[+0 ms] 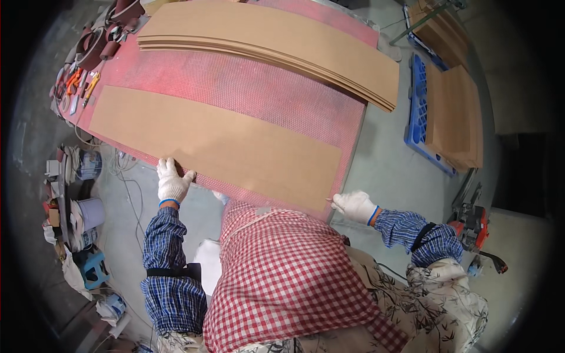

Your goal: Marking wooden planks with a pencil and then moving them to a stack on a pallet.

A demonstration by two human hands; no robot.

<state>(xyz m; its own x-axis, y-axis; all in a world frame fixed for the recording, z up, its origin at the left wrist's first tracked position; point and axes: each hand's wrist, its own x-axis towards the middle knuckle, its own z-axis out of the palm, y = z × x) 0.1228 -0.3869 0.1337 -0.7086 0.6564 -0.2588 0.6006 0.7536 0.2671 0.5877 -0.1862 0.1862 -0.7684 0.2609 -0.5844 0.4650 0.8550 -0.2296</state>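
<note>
Fingers of the left hand (174,183) spread, visibly holding nothing, at the near edge of the brown sheet (218,144), lying toward two o'clock, long axis roughly ten-to-four o'clock; the right hand (355,206) curls beside its four-o'clock corner, grip unclear.

Left hand (173,180), fingers spread, at the board's (223,141) near edge; right hand (355,206), fingers bunched, by its right end; red table (235,79) beneath; stack (276,44) beyond.
</note>
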